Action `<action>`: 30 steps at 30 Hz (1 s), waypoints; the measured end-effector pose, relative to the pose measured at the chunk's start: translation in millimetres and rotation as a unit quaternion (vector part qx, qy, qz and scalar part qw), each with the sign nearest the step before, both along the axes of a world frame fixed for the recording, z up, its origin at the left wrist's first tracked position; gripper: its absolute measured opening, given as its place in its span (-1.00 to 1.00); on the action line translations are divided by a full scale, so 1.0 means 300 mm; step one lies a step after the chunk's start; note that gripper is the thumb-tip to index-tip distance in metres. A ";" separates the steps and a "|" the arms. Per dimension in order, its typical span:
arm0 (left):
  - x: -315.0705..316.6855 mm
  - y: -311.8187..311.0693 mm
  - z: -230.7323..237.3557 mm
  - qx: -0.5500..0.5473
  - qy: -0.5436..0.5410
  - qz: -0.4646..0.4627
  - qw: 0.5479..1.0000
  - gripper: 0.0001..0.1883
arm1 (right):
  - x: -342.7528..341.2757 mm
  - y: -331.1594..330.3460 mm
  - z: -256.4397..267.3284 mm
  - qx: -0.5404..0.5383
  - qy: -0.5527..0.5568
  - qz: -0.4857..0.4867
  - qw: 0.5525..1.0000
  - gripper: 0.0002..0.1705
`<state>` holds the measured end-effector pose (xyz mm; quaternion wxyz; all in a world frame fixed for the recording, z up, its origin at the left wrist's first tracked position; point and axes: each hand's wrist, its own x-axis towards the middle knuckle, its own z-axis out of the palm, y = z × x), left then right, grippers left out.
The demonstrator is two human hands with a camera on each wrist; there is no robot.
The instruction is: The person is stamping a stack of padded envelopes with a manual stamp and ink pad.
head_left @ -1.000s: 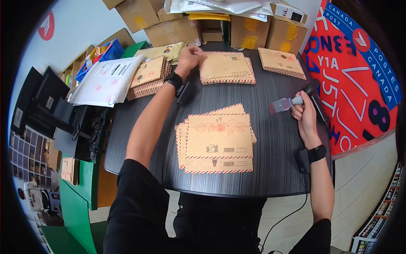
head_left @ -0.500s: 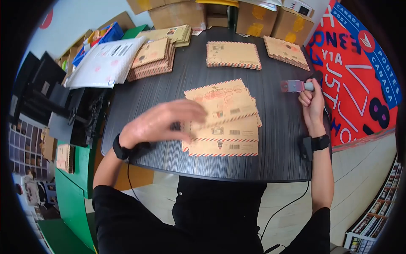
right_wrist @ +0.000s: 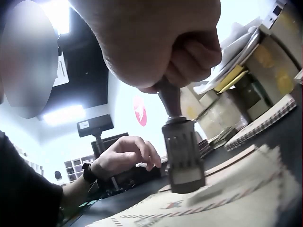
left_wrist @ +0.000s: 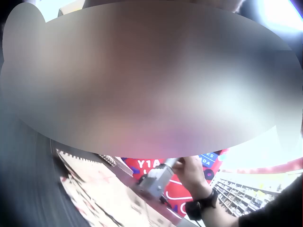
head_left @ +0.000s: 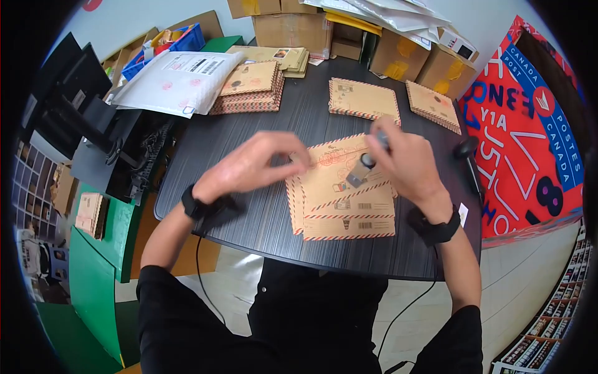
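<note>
Several kraft envelopes (head_left: 370, 225) with striped borders lie overlapped near the table's front, the top one (head_left: 327, 184) tilted across the others. My right hand (head_left: 408, 165) grips the handle of a grey hand stamp (head_left: 360, 171) over that top envelope; in the right wrist view the stamp's block (right_wrist: 184, 158) is low over the paper, contact unclear. At the pile's upper left, my left hand (head_left: 249, 165) has bent, relaxed fingers; the right wrist view shows this hand (right_wrist: 125, 158) holding nothing. A large blur hides much of the left wrist view.
Envelope stacks (head_left: 364, 100) (head_left: 434, 106) stand at the back centre and back right. Another stack (head_left: 249, 90) and a white bubble mailer (head_left: 171, 81) are at the back left. Cardboard boxes (head_left: 398, 56) line the back; a black scanner (head_left: 467, 159) stands at the right.
My left hand has come back from the far stack to the front pile, where an envelope now lies tilted on top. My right hand has carried the stamp leftward from the table's right side over the pile.
</note>
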<state>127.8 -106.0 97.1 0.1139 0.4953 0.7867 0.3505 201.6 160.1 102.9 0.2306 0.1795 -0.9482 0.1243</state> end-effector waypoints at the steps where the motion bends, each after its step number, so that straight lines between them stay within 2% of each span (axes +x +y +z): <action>1: -0.034 0.018 0.000 0.010 -0.033 0.031 0.999 -0.80 | 0.010 0.038 -0.006 -0.095 -0.027 -0.016 0.995 -0.78; 2: -0.077 0.041 -0.001 0.014 -0.029 0.032 0.999 -0.80 | 0.013 0.084 -0.009 -0.186 -0.051 -0.030 0.981 -0.77; 3: -0.124 0.067 -0.010 0.032 -0.008 0.060 0.998 -0.76 | 0.015 0.133 -0.031 -0.184 -0.049 -0.030 0.981 -0.77; 5: -0.248 0.132 -0.054 0.061 0.015 0.097 0.993 -0.65 | 0.016 0.247 -0.104 -0.425 -0.100 -0.068 0.897 -0.76; 6: -0.323 0.170 -0.087 0.074 0.019 0.107 0.991 -0.58 | 0.020 0.312 -0.143 -0.425 -0.096 -0.068 0.898 -0.76; 7: -0.386 0.213 -0.116 0.075 0.023 0.107 0.991 -0.58 | 0.026 0.380 -0.184 -0.536 -0.138 -0.066 0.830 -0.75; 8: -0.445 0.257 -0.143 0.071 0.108 0.156 0.979 -0.50 | 0.030 0.425 -0.203 -0.636 -0.179 -0.062 0.748 -0.74; 9: -0.503 0.290 -0.168 0.065 0.191 0.204 0.958 -0.41 | 0.033 0.466 -0.219 -0.637 -0.176 -0.059 0.748 -0.74; 10: -0.570 0.322 -0.199 0.063 0.195 0.203 0.958 -0.41 | 0.040 0.499 -0.233 -0.665 -0.173 -0.050 0.725 -0.74; 12: -0.701 0.402 -0.247 0.034 0.146 0.234 0.961 -0.29 | 0.056 0.548 -0.256 -0.721 -0.160 -0.037 0.673 -0.73; 14: -0.725 0.456 -0.238 0.016 0.123 0.242 0.962 -0.22 | 0.060 0.557 -0.261 -0.730 -0.148 -0.035 0.666 -0.72; 17: -0.749 0.479 -0.222 -0.103 0.031 0.222 0.969 -0.16 | 0.051 0.560 -0.265 -0.746 -0.131 -0.032 0.653 -0.71; 18: -0.759 0.486 -0.230 -0.111 0.033 0.215 0.970 -0.16 | 0.049 0.559 -0.262 -0.742 -0.130 -0.027 0.658 -0.71; 21: -0.757 0.479 -0.258 -0.028 0.043 0.224 0.973 -0.18 | 0.050 0.553 -0.269 -0.738 -0.130 -0.018 0.662 -0.71; 26: -0.709 0.481 -0.252 0.005 0.088 0.249 0.964 -0.28 | 0.051 0.551 -0.268 -0.733 -0.129 -0.017 0.668 -0.71; 29: -0.712 0.481 -0.259 0.045 0.116 0.254 0.959 -0.50 | 0.049 0.552 -0.266 -0.729 -0.128 -0.013 0.673 -0.71; 30: -0.718 0.481 -0.257 0.048 0.117 0.256 0.958 -0.50 | 0.048 0.553 -0.267 -0.729 -0.127 -0.013 0.673 -0.71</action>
